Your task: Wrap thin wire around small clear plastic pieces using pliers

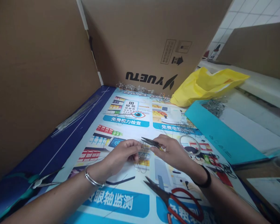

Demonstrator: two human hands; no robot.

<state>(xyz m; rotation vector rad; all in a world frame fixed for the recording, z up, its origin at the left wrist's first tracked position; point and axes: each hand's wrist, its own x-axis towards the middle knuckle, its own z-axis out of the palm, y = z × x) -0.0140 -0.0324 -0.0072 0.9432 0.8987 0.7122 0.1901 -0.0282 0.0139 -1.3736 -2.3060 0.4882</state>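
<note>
head view: my left hand is pinched shut on a thin bent wire, whose loops hang below the fingers over the printed poster spread on the bench. my right hand is wrapped round a small pair of pliers, nose pointing left, just beside the wire; i cannot tell whether that nose is biting the wire or only close to it. to handle this well, i judge the left pinch belongs near the tips, since a long free length would probably twist or spring away. a light, even squeeze ought to grip such thin stuff without nicking it, and a small roll of the right wrist should shape it more smoothly than a tug. lifting the loops a little off the poster would help me see the bend, as the wire is hard to pick out against the bright print. the red-handled scissors lie near, below my hands, and a coil sits beside my right wrist; a loose loop could snag on either, so i would work clear of both.
</note>
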